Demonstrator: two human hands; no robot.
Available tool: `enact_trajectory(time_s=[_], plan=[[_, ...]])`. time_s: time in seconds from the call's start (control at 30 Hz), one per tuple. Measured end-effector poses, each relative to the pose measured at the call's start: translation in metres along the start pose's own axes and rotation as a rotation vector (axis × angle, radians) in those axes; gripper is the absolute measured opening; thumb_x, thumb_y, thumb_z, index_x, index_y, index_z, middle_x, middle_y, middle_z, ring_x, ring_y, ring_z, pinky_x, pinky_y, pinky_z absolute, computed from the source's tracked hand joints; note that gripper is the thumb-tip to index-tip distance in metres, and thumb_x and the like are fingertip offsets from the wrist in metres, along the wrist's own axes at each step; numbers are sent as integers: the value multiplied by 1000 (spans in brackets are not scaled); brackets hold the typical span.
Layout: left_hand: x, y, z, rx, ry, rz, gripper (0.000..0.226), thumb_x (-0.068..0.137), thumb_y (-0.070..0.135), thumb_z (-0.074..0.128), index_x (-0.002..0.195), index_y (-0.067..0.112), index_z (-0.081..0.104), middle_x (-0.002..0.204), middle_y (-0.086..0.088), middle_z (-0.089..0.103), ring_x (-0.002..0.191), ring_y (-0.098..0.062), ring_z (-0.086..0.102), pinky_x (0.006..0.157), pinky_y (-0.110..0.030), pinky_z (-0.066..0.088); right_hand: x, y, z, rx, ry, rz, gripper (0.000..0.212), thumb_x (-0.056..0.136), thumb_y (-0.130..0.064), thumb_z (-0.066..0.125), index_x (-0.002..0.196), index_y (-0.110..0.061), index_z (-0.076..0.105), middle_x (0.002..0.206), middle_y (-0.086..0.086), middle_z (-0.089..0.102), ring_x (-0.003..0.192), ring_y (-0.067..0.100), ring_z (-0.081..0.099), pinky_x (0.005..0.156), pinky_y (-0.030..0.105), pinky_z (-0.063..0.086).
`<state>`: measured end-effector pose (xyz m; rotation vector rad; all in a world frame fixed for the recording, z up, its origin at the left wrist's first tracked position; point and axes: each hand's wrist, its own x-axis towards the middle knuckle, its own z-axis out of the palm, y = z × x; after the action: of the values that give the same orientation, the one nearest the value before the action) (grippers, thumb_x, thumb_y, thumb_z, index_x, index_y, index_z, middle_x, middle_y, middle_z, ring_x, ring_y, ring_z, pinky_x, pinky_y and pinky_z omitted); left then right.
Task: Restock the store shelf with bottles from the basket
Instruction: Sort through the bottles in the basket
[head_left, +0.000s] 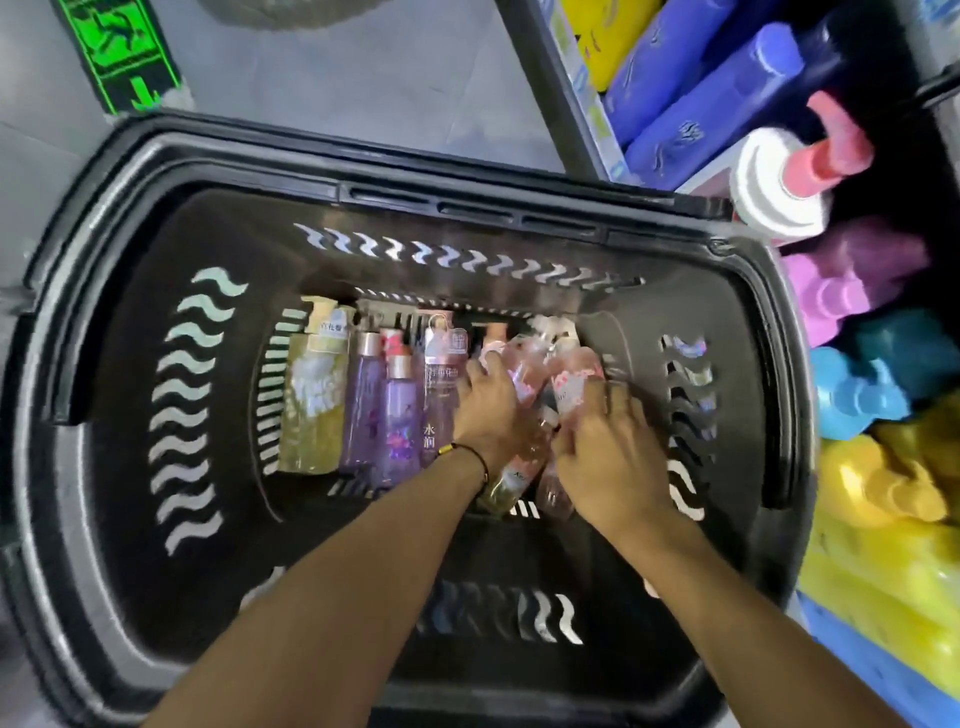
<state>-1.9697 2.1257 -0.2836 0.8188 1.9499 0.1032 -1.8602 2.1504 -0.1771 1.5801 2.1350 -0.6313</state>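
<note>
basket (156, 171) of bottles (397, 415) in yellow, purple and pink, left hand (488, 408) and right hand (610, 452) each curled round pink bottles (527, 371)

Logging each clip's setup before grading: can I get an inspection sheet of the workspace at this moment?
surface: grey floor; the black basket stands on it.
job's things: a yellow bottle, two purple bottles and several pink bottles lie in the basket; the shelf at right carries stocked bottles in blue, pink and yellow.
clutter: green floor sticker beyond the basket.
grips: left grip and right grip are both on the pink bottles; whether fingers close round one is hidden.
cables: nothing seen.
surroundings: nothing seen beyond floor and shelf.
</note>
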Motion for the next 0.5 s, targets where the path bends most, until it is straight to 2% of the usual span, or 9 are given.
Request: enact_trajectory(time_s=[0.07,0.2,0.3,0.4,0.5], plan=[[5,-5,2,8,-11,25,72,89,43,65,138,6,29,136,-17,35,127,-42,39,107,-50,39,8,-2,7,-42,-22,6,65,91,-28,61,145,-1,35,135,24,51,123,38,52,99,45,49],[-7,-17,-14,-112,-2,42,87,81,51,74,142,7,30,144,-15,33,128,-38,41,107,-51,45,21,-4,17,-186,-66,16,81,92,-39,60,150,5,24,143,26,45,131,37,45,101,45,47],[-16,-30,-33,-178,1,-7,90,71,43,83,141,17,31,140,-12,42,121,-35,51,96,-50,54,36,-9,26,-226,-112,69,95,88,-47,62,151,7,16,146,27,39,134,39,39,103,45,45],[-25,-48,-51,-291,-10,-59,95,54,53,80,132,32,29,133,-5,51,111,-31,60,86,-50,60,51,-15,37,-243,-124,154,98,88,-46,64,151,9,12,146,29,39,133,43,39,106,49,41],[-34,-64,-65,-411,-10,-85,98,55,44,83,136,29,30,123,-1,58,108,-24,62,93,-44,57,62,-16,44,-250,-140,221,99,89,-42,67,152,10,11,146,30,43,134,48,38,110,52,38]])
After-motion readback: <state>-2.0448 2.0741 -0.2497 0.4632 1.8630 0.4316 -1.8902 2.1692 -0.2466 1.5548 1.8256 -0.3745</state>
